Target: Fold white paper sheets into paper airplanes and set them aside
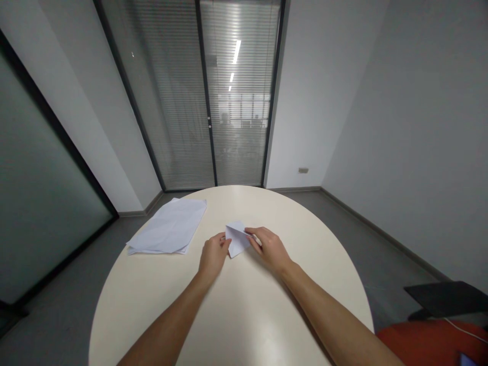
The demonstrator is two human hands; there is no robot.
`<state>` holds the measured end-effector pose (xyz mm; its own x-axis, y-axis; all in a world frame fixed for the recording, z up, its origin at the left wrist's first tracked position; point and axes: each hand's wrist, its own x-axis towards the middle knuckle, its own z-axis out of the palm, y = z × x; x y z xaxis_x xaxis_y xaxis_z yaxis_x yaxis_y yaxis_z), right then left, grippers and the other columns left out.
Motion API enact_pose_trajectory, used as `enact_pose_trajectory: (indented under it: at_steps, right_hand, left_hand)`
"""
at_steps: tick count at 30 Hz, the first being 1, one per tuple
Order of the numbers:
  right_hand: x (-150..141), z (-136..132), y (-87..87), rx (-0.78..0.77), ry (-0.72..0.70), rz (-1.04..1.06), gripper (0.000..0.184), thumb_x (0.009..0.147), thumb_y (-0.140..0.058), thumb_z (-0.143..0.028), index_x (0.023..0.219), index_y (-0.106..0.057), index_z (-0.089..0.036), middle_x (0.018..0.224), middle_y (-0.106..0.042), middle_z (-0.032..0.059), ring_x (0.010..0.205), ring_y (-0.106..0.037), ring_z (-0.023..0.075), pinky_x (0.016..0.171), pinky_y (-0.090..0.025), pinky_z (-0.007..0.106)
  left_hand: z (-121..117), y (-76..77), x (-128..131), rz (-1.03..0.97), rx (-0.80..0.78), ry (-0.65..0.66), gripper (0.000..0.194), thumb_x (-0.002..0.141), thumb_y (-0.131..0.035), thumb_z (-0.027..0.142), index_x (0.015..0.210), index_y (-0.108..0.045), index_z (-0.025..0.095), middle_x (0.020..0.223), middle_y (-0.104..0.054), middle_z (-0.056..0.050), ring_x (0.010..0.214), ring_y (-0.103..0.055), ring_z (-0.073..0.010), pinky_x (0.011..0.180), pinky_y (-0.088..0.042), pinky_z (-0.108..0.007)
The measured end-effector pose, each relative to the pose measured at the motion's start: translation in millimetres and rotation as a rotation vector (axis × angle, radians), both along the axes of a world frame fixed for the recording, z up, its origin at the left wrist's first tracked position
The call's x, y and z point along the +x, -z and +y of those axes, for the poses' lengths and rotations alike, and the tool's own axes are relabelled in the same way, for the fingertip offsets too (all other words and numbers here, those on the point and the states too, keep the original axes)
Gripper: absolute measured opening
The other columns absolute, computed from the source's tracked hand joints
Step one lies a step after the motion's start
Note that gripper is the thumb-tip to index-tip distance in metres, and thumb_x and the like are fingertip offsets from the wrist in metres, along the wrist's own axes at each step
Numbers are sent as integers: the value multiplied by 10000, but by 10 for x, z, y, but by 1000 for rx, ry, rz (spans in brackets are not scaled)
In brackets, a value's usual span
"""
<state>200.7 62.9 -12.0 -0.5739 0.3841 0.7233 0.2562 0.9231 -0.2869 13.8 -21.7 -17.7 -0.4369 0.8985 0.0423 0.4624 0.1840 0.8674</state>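
Note:
A small folded sheet of white paper (pixel 237 241) is held between my two hands above the middle of the round table. My left hand (pixel 214 252) pinches its left edge between thumb and fingers. On the other side, my right hand (pixel 269 247) grips the right corner with thumb and forefinger. One flap of the paper stands up a little, with a crease running across the top. Part of each edge is hidden behind my fingers.
A stack of loose white sheets (pixel 170 227) lies at the table's left edge, slightly overhanging it. The cream round table (pixel 236 315) fills the foreground. A red chair (pixel 427 338) with a black part stands at lower right. Glass doors with blinds (pixel 240 152) are beyond.

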Motion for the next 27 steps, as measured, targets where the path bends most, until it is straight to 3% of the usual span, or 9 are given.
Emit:
enact_pose_trajectory:
  at_steps: [3,10,14,17,20,23,27]
  right_hand:
    - [-10,-46,-14,-54,-17,-78,248,1021,-482,-264,1210,-637,-227,1095,-739,80,999,-689,207,881,-560,353]
    - [1,-79,-32,-124,-94,-245,275,1007,-492,-253,1234,-646,-241,1237,-703,66,1126,-641,201,993,-503,359]
    - [-2,-76,6,-131,-94,-303,283,987,-528,-266,1227,-677,-250,1259,-694,56,1162,-622,205,1015,-489,357]
    - [0,-71,29,-161,-113,-348,274,963,-575,-287,1203,-702,-255,1219,-714,47,1149,-630,206,1009,-494,347]
    - [12,-72,28,-187,-157,-391,280,932,-626,-310,1191,-716,-252,1224,-716,49,1159,-631,214,1025,-490,356]
    - [22,-74,21,-195,-201,-416,310,939,-609,-312,1223,-707,-235,1263,-698,69,1181,-624,220,1040,-482,363]
    - [26,-44,50,-223,-228,-400,309,987,-499,-254,1198,-724,-247,1259,-701,61,1170,-633,202,1031,-485,354]
  left_hand:
    - [56,44,17,-255,-72,46,222,959,-527,231,1098,-670,133,900,-779,-85,719,-746,-174,637,-541,-232]
    - [39,9,-2,-230,-151,80,224,957,-518,248,1080,-669,136,887,-771,-65,700,-739,-144,641,-534,-220]
    - [-43,-52,-62,-34,-159,4,96,877,-618,237,895,-679,166,833,-742,-64,732,-712,-192,654,-507,-269]
    - [-111,-114,-39,422,-95,-105,86,889,-568,216,898,-653,208,866,-721,-57,883,-695,-223,782,-504,-315]
    - [-135,-118,12,674,47,23,214,919,-491,159,1076,-630,199,1082,-704,-76,1042,-658,-207,912,-491,-313]
    - [-124,-45,33,688,111,185,288,945,-476,165,1207,-596,180,1224,-663,-83,1152,-612,-193,1010,-460,-303]
    - [-115,52,18,687,76,237,260,966,-497,228,1189,-621,178,1198,-673,-83,1151,-596,-212,1036,-449,-339]
